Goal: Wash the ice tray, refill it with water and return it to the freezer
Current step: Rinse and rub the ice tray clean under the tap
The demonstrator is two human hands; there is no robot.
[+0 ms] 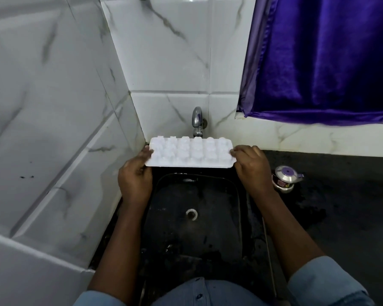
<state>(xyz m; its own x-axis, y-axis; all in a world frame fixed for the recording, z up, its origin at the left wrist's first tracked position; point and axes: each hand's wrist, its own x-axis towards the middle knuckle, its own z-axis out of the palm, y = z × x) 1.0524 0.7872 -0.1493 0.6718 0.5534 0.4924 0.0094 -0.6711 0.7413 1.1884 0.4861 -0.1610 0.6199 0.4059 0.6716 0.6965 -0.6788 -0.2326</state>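
At the left of the frame the tiled wall [53, 129] stands close to my left hand [135, 173], so there is little room to swing on that side. That hand grips the short left end of the ice tray [189, 154], thumb on top and fingers curled underneath. The tray hangs in the middle of the frame, flat and crosswise, above the far edge of the black sink [208, 235] and just below the tap [197, 122]. Its bumpy face is up, which I take to be the underside of the cells, though I cannot be sure. No water shows at the spout.

My right hand [251, 167] pinches the other short end in the same way, fingers clamped on the rim. To wash well I would free this hand for the tap, so my left needs a firmer hold nearer the tray's middle first, since thin plastic may twist when held by one end. Then I would tilt the tray so the water runs off into the drain [191, 214], not onto the counter [341, 195] at the right, where a small steel pot [285, 178] stands
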